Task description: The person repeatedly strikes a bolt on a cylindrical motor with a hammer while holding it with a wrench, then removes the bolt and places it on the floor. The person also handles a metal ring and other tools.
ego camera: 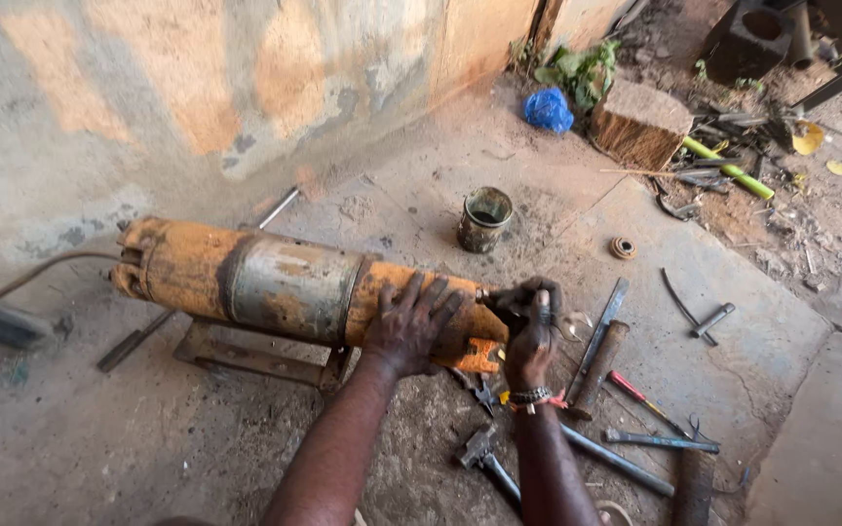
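Cylinder: long rusty orange-and-grey metal cylinder (285,284), lying on a steel stand (255,356); likely heavy, rigid.
Left hand (409,326): spread flat on its body.
Right hand (530,326): clenched at its end.
Tin can (484,219): beyond the cylinder.

A single head-worn view looks steeply down, close over both forearms, onto the concrete floor (246,458) beside a wall (148,97).

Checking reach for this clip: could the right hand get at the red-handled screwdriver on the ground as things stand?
Probably yes: the red-handled screwdriver lies uncovered just right of the right hand, nothing on top.
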